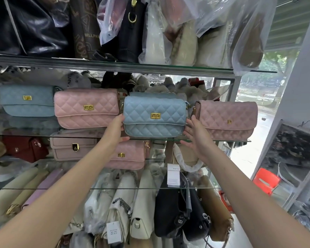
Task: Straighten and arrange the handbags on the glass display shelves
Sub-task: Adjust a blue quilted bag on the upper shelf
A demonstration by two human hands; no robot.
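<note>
Left hand [117, 129] and right hand [193, 136], fingers straight, press the blue bag [154, 115]; pink bag [86, 108] crowds 9 o'clock, rose bag [229, 119] 3.

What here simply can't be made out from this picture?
Head view only:
Blue quilted bag: its ends are covered by the left hand and right hand.
Top-shelf bags: blurred by cloudy plastic wrapping.
White tag: print too small to read.
Black bag: cut off by the top edge.

Not much is legible here: "MLLPA…" is printed on the brown patterned bag [86, 33] up top, and a gold "D" is fixed on the dusty-pink quilted bag [227, 119]. The white hang tag [174, 174] can't be read, too tiny.
</note>
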